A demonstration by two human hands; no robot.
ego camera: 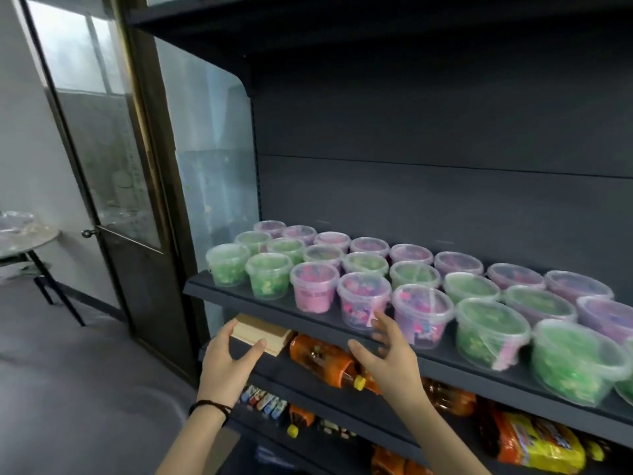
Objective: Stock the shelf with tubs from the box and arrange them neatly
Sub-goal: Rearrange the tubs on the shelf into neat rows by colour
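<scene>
Head view. Progress: shelf [274,305] looks almost stocked. Green and pink tubs [416,274] stand in three fairly even rows from left end toward right. Judged mostly done, only straightening left.

Pose: left hand [224,361] raised below front edge near left end, fingers spread, empty. Also right hand [390,354] raised at front edge, fingers spread, empty, tips by pink front-row tub [359,299]; contact unclear.

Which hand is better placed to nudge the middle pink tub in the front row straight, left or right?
Probably the right hand: open, it reaches up beside the middle pink tub at the shelf edge. The left hand sits lower, by the wooden box.
</scene>
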